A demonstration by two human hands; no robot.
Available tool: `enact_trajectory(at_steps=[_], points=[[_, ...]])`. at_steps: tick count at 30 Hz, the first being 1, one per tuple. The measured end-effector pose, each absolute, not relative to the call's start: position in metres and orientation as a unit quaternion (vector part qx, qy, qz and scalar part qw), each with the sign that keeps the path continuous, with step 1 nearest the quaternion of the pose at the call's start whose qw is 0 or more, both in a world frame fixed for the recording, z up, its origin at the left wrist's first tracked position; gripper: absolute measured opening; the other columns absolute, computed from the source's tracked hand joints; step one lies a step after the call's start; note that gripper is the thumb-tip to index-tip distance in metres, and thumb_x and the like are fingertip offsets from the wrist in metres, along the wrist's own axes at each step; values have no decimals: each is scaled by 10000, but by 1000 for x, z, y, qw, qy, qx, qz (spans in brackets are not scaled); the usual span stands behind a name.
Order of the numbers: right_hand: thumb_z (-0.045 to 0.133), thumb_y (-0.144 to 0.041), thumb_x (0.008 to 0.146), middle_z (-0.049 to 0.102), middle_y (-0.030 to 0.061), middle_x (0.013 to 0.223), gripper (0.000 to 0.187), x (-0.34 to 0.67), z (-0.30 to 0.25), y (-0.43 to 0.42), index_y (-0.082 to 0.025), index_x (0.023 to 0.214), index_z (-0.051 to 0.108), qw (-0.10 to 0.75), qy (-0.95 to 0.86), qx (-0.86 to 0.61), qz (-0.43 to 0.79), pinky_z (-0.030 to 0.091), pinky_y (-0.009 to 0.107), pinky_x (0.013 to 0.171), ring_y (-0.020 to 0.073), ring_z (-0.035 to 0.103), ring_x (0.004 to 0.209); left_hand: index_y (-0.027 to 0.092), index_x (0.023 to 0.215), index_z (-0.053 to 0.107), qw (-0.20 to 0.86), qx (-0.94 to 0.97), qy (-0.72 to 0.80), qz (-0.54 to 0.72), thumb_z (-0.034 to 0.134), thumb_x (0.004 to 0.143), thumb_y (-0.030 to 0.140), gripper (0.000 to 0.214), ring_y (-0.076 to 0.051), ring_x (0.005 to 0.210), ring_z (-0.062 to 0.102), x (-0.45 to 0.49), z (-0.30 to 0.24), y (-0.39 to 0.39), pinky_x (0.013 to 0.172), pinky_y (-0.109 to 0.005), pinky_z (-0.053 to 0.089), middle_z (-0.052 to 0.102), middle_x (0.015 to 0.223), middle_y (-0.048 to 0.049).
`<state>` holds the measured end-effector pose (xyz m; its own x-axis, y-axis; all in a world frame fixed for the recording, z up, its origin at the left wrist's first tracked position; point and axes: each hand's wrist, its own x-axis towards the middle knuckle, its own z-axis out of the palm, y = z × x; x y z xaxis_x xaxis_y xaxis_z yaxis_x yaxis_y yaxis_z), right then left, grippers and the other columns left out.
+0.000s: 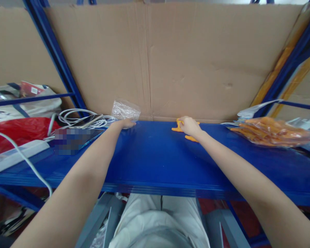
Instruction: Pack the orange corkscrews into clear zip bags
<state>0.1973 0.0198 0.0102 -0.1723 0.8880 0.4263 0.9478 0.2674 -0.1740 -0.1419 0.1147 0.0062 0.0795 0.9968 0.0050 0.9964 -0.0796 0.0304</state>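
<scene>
My left hand (127, 123) is at the back of the blue shelf, closed on the lower part of a clear plastic bag (125, 109). The crinkled bag rises behind the fingers against the cardboard. To the right, my right hand (190, 126) grips an orange plastic piece (178, 126) from above, low over the blue surface. Its flat, frame-like arms stick out on several sides of the hand. My palm and fingers cover its middle, so its exact kind cannot be made out.
A clear bag of orange pieces (271, 131) lies at the right. At the left are coiled white cables (77, 117), a white power strip (20, 156), a red bag (23, 132) and a blurred-out flat object (69, 141). Cardboard (183, 62) walls the back; blue posts (54, 55) frame it.
</scene>
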Motion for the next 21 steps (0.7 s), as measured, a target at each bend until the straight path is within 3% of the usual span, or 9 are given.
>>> enact_trajectory(at_steps=[4,9,12,16,18,21], points=[[515,-148,850,709,144,1059,250,239,34,20,-119,1019,697,433,-664,-610,-22,495,346,915,216,669,971,81,1460,423,-6,754,656,37,426,912,399,633,-245,1383,425,-128,8,97,1105,-263,333,449,1504,-122],[375,-184,915,683,96,989,257,311,39,12,-157,1013,611,696,-364,-597,162,503,268,621,124,642,643,117,1392,513,-62,764,632,114,440,886,294,541,-243,1373,438,-124,-13,84,1134,-309,332,488,1480,-106],[250,-156,938,668,116,1052,360,344,34,0,-170,1101,572,742,-205,-591,242,468,230,597,97,644,641,145,1334,575,-76,766,621,148,446,870,273,499,-245,1346,471,-126,-19,82,1141,-310,338,561,1417,-81],[91,-161,968,589,218,1261,487,365,29,-13,-146,1298,448,757,-103,-604,225,448,203,592,99,689,822,149,1292,611,-76,775,606,165,429,866,252,475,-242,1317,501,-127,-19,81,1144,-301,343,611,1361,-62],[41,-179,974,575,250,1283,513,368,27,-17,-131,1300,435,762,-78,-612,195,451,200,567,118,699,872,151,1280,623,-75,775,608,157,430,863,241,468,-235,1311,508,-125,-20,79,1144,-290,345,617,1355,-50],[99,-209,988,637,256,1186,458,369,25,-20,-113,1189,498,779,-37,-606,159,449,200,513,137,714,786,136,1283,627,-72,775,611,144,433,863,234,473,-227,1299,522,-121,-22,77,1135,-270,354,620,1350,-54]])
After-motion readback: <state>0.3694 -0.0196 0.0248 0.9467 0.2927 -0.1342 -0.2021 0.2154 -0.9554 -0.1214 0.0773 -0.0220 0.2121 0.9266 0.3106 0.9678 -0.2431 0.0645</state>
